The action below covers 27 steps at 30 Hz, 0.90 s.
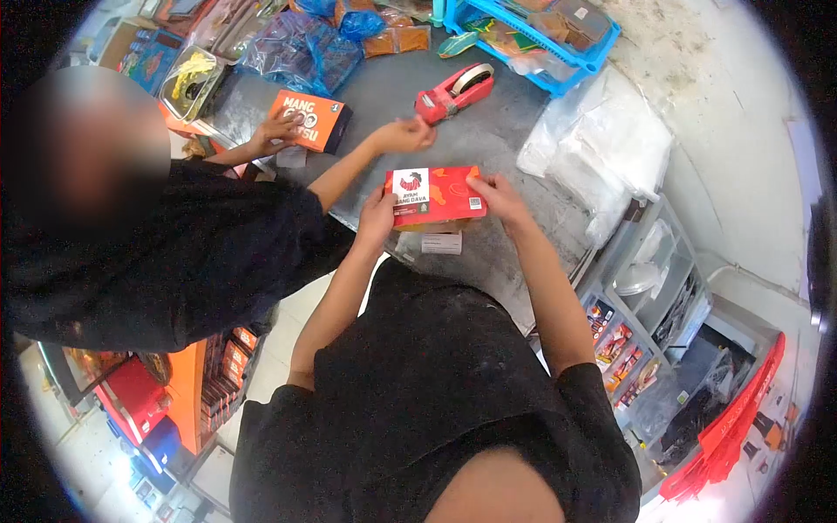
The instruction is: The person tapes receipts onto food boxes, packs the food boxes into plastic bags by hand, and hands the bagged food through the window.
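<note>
Between my two hands is a red food box with a white "Ayam Bang Dava" label, raised near the front edge of the dark table. My left hand grips its left end, fingers mostly out of sight behind it. At the other end, my right hand pinches the upper right corner. Just below the box lies a small white printed slip. A red tape dispenser with a pale roll sits beyond the box.
To my left a person in a black sleeve rests one hand on an orange box; their other hand is near the tape dispenser. Blue plastic bags, a blue basket and white plastic bags line the table. Grey drawers stand right.
</note>
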Each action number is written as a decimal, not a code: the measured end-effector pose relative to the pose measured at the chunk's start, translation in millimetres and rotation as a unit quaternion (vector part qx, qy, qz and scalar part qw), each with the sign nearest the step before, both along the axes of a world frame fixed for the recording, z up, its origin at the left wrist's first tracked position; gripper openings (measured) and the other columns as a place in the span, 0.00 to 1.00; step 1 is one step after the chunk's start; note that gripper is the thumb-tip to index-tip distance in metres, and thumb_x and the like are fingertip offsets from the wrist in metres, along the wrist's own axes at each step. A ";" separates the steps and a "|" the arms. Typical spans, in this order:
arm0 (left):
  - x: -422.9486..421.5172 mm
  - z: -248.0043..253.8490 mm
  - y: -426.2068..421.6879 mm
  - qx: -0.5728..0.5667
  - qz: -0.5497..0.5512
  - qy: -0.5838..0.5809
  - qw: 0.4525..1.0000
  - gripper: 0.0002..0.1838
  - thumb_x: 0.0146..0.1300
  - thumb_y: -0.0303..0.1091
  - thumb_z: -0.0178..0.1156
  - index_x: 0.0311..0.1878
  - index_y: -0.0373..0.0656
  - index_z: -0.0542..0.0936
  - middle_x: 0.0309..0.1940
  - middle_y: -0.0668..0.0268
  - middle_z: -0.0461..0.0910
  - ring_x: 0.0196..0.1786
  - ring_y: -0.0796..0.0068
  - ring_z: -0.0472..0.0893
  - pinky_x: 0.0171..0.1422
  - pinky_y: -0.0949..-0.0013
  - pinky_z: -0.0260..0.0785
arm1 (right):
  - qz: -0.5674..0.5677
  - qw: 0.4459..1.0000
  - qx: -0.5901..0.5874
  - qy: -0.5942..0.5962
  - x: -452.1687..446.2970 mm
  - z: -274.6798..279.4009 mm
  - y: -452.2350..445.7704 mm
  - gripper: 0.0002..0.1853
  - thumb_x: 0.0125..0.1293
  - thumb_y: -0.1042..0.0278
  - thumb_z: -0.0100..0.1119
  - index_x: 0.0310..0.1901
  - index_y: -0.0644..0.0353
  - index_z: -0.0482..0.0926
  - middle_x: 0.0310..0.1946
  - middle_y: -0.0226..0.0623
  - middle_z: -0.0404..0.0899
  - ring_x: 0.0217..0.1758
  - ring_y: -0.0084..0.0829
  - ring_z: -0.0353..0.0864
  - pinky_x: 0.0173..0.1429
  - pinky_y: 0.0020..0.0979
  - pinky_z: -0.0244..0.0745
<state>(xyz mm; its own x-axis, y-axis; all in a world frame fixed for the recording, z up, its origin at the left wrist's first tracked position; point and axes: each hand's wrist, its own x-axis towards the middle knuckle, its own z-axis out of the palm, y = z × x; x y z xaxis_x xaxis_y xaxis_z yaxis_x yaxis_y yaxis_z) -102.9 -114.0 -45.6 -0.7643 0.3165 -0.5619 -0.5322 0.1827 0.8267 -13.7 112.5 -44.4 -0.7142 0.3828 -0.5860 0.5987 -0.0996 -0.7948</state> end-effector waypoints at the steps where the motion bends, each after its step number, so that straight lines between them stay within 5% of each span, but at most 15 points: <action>1: 0.0 0.5 0.3 -0.018 -0.013 0.013 1.000 0.21 0.65 0.30 0.47 0.58 0.31 0.73 0.48 0.59 0.80 0.49 0.72 0.79 0.56 0.69 0.69 | -0.002 1.000 0.001 0.001 3.2 -13.9 0.9 0.27 0.63 0.44 0.61 0.46 0.66 0.77 0.41 0.38 0.81 0.45 0.30 0.79 0.53 0.32 0.70; 7: 6.6 6.1 7.4 -0.019 0.014 0.015 1.000 0.21 0.66 0.31 0.47 0.59 0.32 0.73 0.48 0.58 0.80 0.50 0.73 0.78 0.58 0.69 0.67 | -0.048 0.998 -0.045 0.016 11.4 -2.5 -9.4 0.38 0.59 0.44 0.64 0.59 0.70 0.68 0.52 0.47 0.77 0.55 0.35 0.76 0.60 0.34 0.69; 9: 8.6 5.0 5.0 0.003 0.033 -0.004 0.999 0.21 0.66 0.31 0.47 0.59 0.32 0.72 0.49 0.58 0.79 0.51 0.72 0.78 0.58 0.70 0.67 | -0.043 0.993 -0.110 -0.018 17.9 -0.8 -2.1 0.45 0.62 0.50 0.64 0.71 0.68 0.52 0.61 0.49 0.69 0.63 0.34 0.70 0.67 0.30 0.61; 12: 7.8 1.4 3.5 -0.031 -0.001 -0.003 1.000 0.21 0.67 0.31 0.47 0.61 0.32 0.72 0.50 0.59 0.79 0.51 0.72 0.78 0.58 0.69 0.67 | -0.013 0.989 -0.139 -0.053 22.4 10.2 0.5 0.51 0.61 0.52 0.65 0.73 0.70 0.41 0.65 0.52 0.65 0.65 0.35 0.68 0.69 0.31 0.59; 19: 19.7 6.8 3.7 -0.025 -0.013 0.028 0.999 0.22 0.66 0.31 0.48 0.62 0.33 0.70 0.51 0.58 0.78 0.52 0.72 0.77 0.59 0.69 0.67 | -0.100 0.990 -0.094 -0.024 37.6 8.1 -22.7 0.48 0.61 0.55 0.64 0.71 0.73 0.48 0.66 0.57 0.63 0.67 0.38 0.67 0.69 0.32 0.61; 25: 29.0 -11.8 -3.0 -0.016 -0.050 0.015 0.999 0.23 0.66 0.31 0.48 0.63 0.32 0.70 0.53 0.56 0.78 0.54 0.70 0.76 0.61 0.69 0.65 | -0.053 0.992 0.096 -0.064 50.8 -7.6 -19.1 0.44 0.62 0.55 0.61 0.70 0.74 0.52 0.64 0.56 0.66 0.63 0.37 0.72 0.65 0.33 0.66; 27: 34.0 -21.3 -2.9 -0.021 -0.050 0.047 0.997 0.23 0.67 0.31 0.48 0.64 0.34 0.69 0.53 0.56 0.78 0.54 0.69 0.77 0.60 0.68 0.66 | -0.072 0.990 0.097 -0.077 55.1 4.5 -22.4 0.45 0.60 0.49 0.61 0.66 0.80 0.57 0.63 0.65 0.66 0.67 0.47 0.68 0.69 0.35 0.62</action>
<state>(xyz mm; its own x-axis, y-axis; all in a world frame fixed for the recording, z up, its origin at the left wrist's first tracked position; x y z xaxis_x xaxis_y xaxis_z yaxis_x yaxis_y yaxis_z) -68.9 -117.0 -66.9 -0.7801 0.3706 -0.5041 -0.4302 0.2671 0.8623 41.4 90.2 -40.0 -0.5517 0.5895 -0.5900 0.7056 -0.0471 -0.7070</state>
